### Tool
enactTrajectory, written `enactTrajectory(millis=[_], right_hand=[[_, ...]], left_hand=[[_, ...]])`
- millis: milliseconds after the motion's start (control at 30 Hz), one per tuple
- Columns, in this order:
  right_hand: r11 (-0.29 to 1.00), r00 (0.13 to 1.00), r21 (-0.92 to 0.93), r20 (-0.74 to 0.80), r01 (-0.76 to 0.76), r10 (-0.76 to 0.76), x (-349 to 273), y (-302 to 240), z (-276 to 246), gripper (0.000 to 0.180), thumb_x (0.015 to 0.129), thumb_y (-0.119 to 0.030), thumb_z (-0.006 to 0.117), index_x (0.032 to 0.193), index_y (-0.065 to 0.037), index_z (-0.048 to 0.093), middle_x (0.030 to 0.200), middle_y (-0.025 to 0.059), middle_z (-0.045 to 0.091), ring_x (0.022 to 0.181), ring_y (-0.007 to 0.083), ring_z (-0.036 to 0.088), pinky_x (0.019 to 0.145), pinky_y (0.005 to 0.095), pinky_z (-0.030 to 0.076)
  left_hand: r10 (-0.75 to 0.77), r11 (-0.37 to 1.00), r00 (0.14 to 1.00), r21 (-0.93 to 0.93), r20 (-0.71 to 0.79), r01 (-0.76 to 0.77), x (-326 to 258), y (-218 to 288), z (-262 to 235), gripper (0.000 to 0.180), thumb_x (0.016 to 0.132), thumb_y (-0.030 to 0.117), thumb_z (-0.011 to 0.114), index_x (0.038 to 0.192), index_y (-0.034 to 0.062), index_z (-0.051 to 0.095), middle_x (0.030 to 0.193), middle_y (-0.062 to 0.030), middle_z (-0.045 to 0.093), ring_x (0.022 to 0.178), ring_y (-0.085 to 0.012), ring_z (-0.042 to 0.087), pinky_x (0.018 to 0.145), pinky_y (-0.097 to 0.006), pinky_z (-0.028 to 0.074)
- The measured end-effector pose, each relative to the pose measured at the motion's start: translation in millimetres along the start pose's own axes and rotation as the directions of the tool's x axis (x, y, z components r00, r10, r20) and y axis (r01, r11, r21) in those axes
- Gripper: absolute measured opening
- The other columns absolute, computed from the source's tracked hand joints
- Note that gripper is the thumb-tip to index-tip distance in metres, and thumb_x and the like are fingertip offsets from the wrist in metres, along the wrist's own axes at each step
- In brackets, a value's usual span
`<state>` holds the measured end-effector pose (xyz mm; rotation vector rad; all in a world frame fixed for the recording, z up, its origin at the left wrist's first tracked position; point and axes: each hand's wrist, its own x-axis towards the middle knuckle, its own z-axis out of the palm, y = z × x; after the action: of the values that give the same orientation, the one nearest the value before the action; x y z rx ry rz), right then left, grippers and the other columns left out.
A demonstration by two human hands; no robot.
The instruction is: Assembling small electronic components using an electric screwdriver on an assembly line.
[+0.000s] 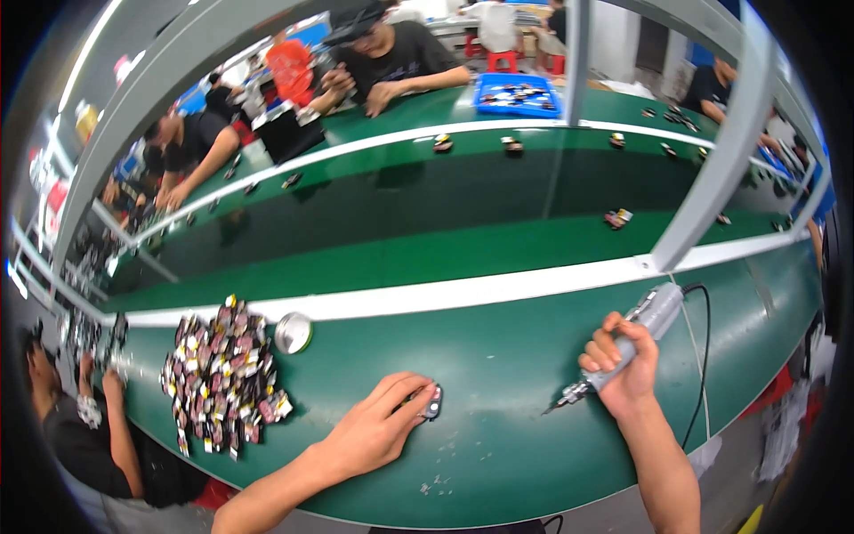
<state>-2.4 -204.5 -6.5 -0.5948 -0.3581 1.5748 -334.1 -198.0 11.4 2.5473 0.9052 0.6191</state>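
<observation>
Bare forearms (665, 476) rise from the lower edge. At left, a heap of parts (222, 383) sits on the green table (498, 351), a round tin (294, 333) just beside it. The left hand (375, 427) has its fingers closed around a small dark part (434, 406); pinning it flat should steady it. The right hand (627, 365) firmly grips a grey screwdriver (658, 311); its bit (560, 405) works best upright, clear of fingertips.

The green bench (511, 356) carries a heap of small parts (222, 378), a round tin (294, 333) just beside it, a small dark device (434, 405) and scattered pale scraps (426, 489).
</observation>
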Motion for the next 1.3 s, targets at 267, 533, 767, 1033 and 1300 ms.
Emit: enactTrajectory(millis=[267,533,767,1033,1300], right_hand=[[0.985,0.974,0.044,0.160,-0.169,0.160,-22,62,58,0.019,0.086,-0.027,0.053,0.087,-0.009,0.055,0.054,-0.0002,0.039,0.050,0.0120,0.038,0.057,0.0302,0.035],[0.942,0.941,-0.060,-0.085,-0.332,0.326,-23,135,109,0.020,0.087,-0.028,0.053,0.089,-0.008,0.054,0.065,0.0032,0.040,0.066,0.0172,0.042,0.074,0.0340,0.038],[0.937,0.936,-0.061,-0.098,-0.344,0.337,-27,139,102,0.021,0.086,-0.027,0.056,0.091,-0.007,0.051,0.073,0.0072,0.048,0.075,0.0221,0.049,0.082,0.0400,0.040],[0.940,0.942,-0.065,-0.047,-0.334,0.332,-21,133,99,0.020,0.088,-0.027,0.054,0.091,-0.007,0.051,0.066,0.0059,0.045,0.067,0.0201,0.047,0.075,0.0377,0.040],[0.977,0.986,-0.214,0.166,0.021,0.016,-8,90,122,0.018,0.090,-0.025,0.048,0.091,-0.007,0.051,0.058,0.0019,0.043,0.053,0.0147,0.045,0.060,0.0318,0.039]], left_hand=[[0.065,0.986,0.998,0.154,0.000,-0.064,-13,-10,-3,0.023,0.076,0.000,0.062,0.098,-0.0049,0.061,0.105,-0.0093,0.059,0.096,-0.0242,0.056,0.072,-0.032,0.054],[0.160,0.909,0.985,0.399,-0.067,-0.120,-26,-13,9,0.026,0.071,0.003,0.062,0.094,-0.0080,0.063,0.100,-0.0152,0.062,0.091,-0.0228,0.059,0.066,-0.029,0.055],[0.226,0.911,0.967,0.377,-0.119,-0.167,-28,-12,10,0.024,0.067,0.003,0.062,0.088,-0.0092,0.063,0.096,-0.0189,0.063,0.089,-0.0266,0.061,0.066,-0.030,0.056],[0.245,0.908,0.968,0.363,-0.051,-0.211,-35,-3,6,0.020,0.066,0.005,0.062,0.079,-0.0094,0.062,0.091,-0.0208,0.062,0.090,-0.0281,0.059,0.077,-0.030,0.053],[0.157,0.966,0.987,0.210,-0.012,-0.151,-36,-2,1,0.026,0.068,0.003,0.064,0.091,-0.0090,0.064,0.103,-0.0193,0.062,0.094,-0.0257,0.059,0.067,-0.031,0.056]])
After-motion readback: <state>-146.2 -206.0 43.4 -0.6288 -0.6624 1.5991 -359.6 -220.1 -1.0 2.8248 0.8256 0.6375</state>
